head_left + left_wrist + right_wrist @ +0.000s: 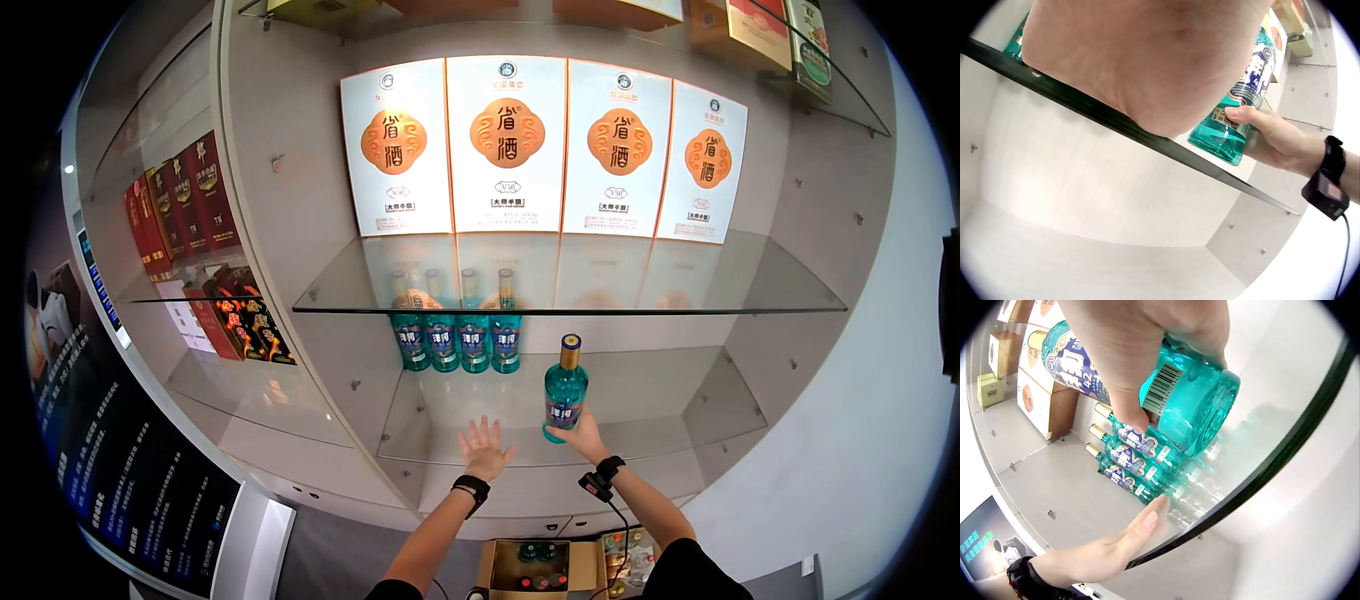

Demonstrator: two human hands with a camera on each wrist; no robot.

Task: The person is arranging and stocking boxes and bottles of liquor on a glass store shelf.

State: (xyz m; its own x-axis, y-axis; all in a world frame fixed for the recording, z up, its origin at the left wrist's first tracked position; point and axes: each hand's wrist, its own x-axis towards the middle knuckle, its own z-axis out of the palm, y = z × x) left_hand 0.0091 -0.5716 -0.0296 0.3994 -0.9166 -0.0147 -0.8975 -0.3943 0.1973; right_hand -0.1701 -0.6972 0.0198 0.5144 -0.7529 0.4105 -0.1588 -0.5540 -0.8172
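Observation:
My right hand (586, 438) grips a teal glass bottle (567, 388) low on its body, the thumb across the label side. Upright in the head view, this bottle has a gold cap and a blue label; its base (1213, 419) shows in the right wrist view. My left hand (486, 452) is spread with straight fingers at the front edge of the lower glass shelf (640, 400), and holds nothing. Further back on that shelf, several matching bottles (473, 342) stand in a row at the left, partly seen through the upper glass shelf (600, 280).
White boxes with orange emblems (507, 145) line the upper shelf. An open carton (495, 570) with bottles inside sits on the floor below, beside another container of bottles (628, 560). Red boxes (185, 205) fill the left cabinet. The glass shelf edge (1116, 119) runs under my hands.

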